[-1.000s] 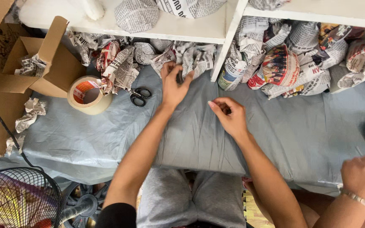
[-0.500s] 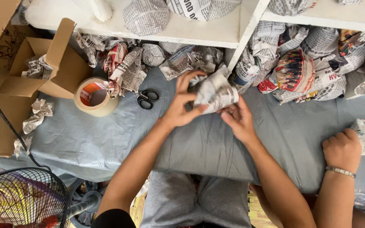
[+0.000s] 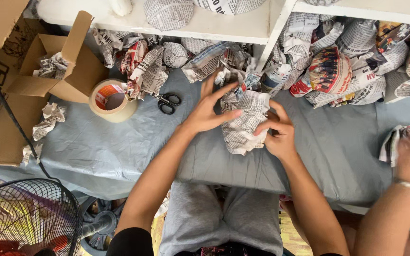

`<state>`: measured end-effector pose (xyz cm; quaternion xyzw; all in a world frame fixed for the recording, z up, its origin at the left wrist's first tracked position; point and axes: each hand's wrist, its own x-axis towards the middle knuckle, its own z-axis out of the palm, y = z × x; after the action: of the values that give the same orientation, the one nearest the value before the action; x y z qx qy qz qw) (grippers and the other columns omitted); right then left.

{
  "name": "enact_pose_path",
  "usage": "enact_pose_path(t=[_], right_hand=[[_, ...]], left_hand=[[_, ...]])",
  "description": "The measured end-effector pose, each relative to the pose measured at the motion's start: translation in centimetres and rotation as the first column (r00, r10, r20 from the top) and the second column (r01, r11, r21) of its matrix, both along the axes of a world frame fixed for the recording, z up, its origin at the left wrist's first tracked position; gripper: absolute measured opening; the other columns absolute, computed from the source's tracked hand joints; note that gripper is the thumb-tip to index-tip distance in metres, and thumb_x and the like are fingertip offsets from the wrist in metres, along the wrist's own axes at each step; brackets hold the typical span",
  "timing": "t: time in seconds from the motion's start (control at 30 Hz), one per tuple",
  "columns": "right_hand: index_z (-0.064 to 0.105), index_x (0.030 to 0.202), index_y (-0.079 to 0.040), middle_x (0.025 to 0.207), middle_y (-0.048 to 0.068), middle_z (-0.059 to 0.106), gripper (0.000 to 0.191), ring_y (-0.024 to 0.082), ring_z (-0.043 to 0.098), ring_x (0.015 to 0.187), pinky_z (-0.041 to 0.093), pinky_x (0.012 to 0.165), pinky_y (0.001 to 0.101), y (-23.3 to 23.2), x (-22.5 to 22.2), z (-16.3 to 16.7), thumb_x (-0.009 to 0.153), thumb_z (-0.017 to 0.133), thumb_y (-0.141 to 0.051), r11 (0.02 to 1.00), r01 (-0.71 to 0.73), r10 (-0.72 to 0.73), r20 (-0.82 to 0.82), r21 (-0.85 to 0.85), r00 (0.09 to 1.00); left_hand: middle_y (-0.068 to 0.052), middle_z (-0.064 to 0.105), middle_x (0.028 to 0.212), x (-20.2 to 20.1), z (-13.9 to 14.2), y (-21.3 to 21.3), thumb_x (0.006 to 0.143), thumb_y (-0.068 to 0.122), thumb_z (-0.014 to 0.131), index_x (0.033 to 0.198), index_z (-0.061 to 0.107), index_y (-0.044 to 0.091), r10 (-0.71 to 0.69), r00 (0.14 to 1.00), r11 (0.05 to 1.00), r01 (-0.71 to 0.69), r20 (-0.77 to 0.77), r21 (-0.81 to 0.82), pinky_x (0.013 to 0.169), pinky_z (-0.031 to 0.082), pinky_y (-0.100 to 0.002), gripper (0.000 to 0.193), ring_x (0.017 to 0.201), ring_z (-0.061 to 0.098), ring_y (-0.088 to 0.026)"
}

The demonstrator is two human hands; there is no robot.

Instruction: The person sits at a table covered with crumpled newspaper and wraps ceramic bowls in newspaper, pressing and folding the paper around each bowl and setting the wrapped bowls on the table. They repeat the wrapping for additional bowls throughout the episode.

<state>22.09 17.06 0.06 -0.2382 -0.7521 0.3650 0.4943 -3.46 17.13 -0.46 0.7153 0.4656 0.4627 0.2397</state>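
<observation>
While pressed from both sides, newspaper-wrapped bundle (image 3: 243, 124) on grey cloth (image 3: 119, 142), right of tape roll (image 3: 112, 100): left hand (image 3: 208, 111) spread flat against it, right hand (image 3: 277, 134) pinching its edge. Wrapping loose, untaped; scissors (image 3: 168, 102) between roll and bundle.
</observation>
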Motion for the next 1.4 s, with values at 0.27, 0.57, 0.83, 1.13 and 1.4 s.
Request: enact_pose_path(t=[0.27, 0.57, 0.83, 1.13, 1.4], right_hand=[[0.075, 0.103, -0.006, 0.131, 0.018, 0.064, 0.035, 0.030, 0.067, 0.118, 0.054, 0.097, 0.0375, -5.8, 0.7, -0.7, 0.075, 0.068, 0.014, 0.995, 0.079, -0.093, 0.239, 0.066, 0.967], [0.054, 0.127, -0.002, 0.126, 0.019, 0.067, 0.038, 0.033, 0.067, 0.125, 0.051, 0.110, 0.0439, -11.6, 2.2, -1.2, 0.091, 0.061, 0.008, 0.993, -0.042, 0.025, 0.154, 0.108, 0.988], [0.064, 0.115, 0.001, 0.116, 0.016, 0.074, 0.017, 0.024, 0.073, 0.112, 0.056, 0.099, 0.0347, -11.9, 2.9, 0.9, 0.098, 0.066, 0.001, 0.972, 0.231, -0.233, 0.149, 0.029, 0.961], [0.069, 0.114, -0.001, 0.107, 0.008, 0.074, 0.029, 0.013, 0.070, 0.100, 0.058, 0.088, 0.0275, -11.4, 3.8, 0.1, 0.088, 0.080, 0.002, 0.888, 0.352, -0.321, 0.151, -0.294, 0.935], [0.069, 0.116, -0.002, 0.094, 0.007, 0.075, 0.036, 0.013, 0.073, 0.093, 0.056, 0.087, 0.0263, -11.2, 3.7, 2.4, 0.084, 0.085, -0.006, 0.885, 0.435, -0.374, 0.304, -0.163, 0.876]], left_hand=[[-0.042, -0.025, 0.164, 3.8, 0.8, -7.8, 0.064, 0.056, 0.093, 0.168, -0.004, 0.013, -0.164, 0.985, 0.981, 0.168, 0.053, -0.094, 0.126, 0.007, -0.063, 0.148, 0.156, -0.019, -0.055], [-0.021, 0.051, 0.155, 7.3, -0.3, -14.5, 0.086, 0.016, 0.081, 0.161, 0.029, 0.001, -0.020, 0.805, 0.960, 0.182, 0.593, -0.215, 0.122, 0.038, -0.041, 0.092, 0.146, 0.050, -0.028], [-0.014, 0.069, 0.125, 4.2, -2.1, -13.5, 0.091, -0.004, 0.072, 0.135, 0.060, -0.001, 0.242, 0.697, 0.915, 0.068, 0.675, -0.398, 0.085, 0.052, -0.029, 0.046, 0.109, 0.063, -0.016], [-0.014, 0.075, 0.116, 0.2, -1.2, -14.3, 0.081, -0.017, 0.059, 0.131, 0.060, 0.001, 0.346, 0.715, 0.860, 0.016, 0.607, -0.509, 0.080, 0.056, -0.025, 0.053, 0.100, 0.070, -0.013], [-0.013, 0.077, 0.104, 0.1, -1.9, -14.4, 0.086, -0.015, 0.059, 0.122, 0.071, 0.002, 0.267, 0.846, 0.908, -0.060, 0.462, -0.414, 0.082, 0.057, -0.029, 0.042, 0.094, 0.071, -0.015]])
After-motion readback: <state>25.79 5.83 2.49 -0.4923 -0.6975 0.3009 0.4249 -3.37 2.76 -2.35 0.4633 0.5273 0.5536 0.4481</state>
